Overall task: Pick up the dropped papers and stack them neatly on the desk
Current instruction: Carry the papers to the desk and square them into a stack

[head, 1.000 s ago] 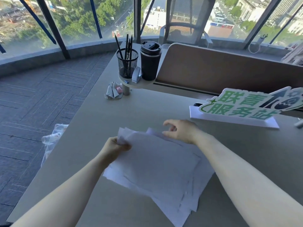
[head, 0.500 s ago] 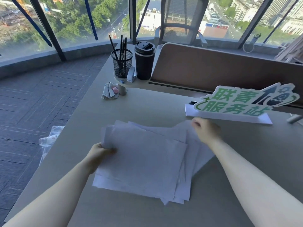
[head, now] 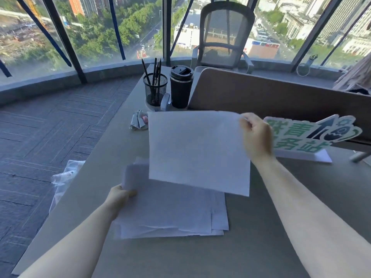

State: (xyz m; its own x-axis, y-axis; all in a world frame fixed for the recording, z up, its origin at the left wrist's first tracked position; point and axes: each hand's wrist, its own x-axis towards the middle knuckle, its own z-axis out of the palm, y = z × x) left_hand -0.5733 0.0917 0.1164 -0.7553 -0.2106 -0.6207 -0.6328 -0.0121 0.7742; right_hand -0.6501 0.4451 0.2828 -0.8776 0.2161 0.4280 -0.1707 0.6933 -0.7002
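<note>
Papers (head: 170, 213) — one sheet (head: 197, 151) lifted.

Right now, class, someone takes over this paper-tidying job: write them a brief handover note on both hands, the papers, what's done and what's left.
Right hand: pinching the top right corner of a single sheet, lifted above the desk.
Left hand: gripping the left edge of the paper pile.
Done: the papers are on the desk in a rough pile, edges uneven.
Left: lay the lifted sheet on the pile and square the edges.
</note>
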